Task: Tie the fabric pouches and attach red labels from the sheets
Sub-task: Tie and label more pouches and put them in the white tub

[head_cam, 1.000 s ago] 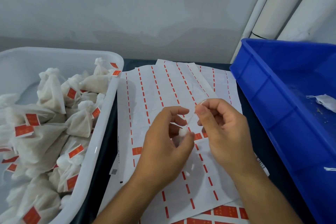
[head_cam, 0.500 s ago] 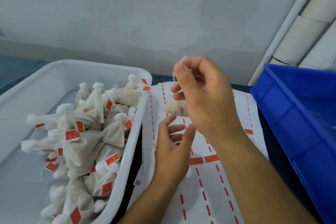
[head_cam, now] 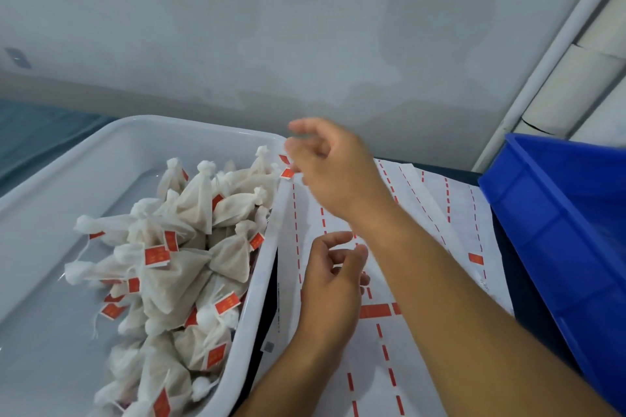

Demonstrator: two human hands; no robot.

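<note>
A white tub at the left holds several tied fabric pouches with red labels. My right hand hovers over the tub's right rim, fingers loosely spread, holding nothing. My left hand hangs over the label sheets, fingers loosely curled and empty. The sheets are white backing paper with red dashed strips and a few red labels left on them.
A blue plastic bin stands at the right, close to my right forearm. A grey wall runs behind the table, with white pipes at the upper right. Dark table surface shows between tub and sheets.
My right hand carried the tied pouch up and left to the tub and let it go; the hand is now empty. The view swung left toward the tub.
</note>
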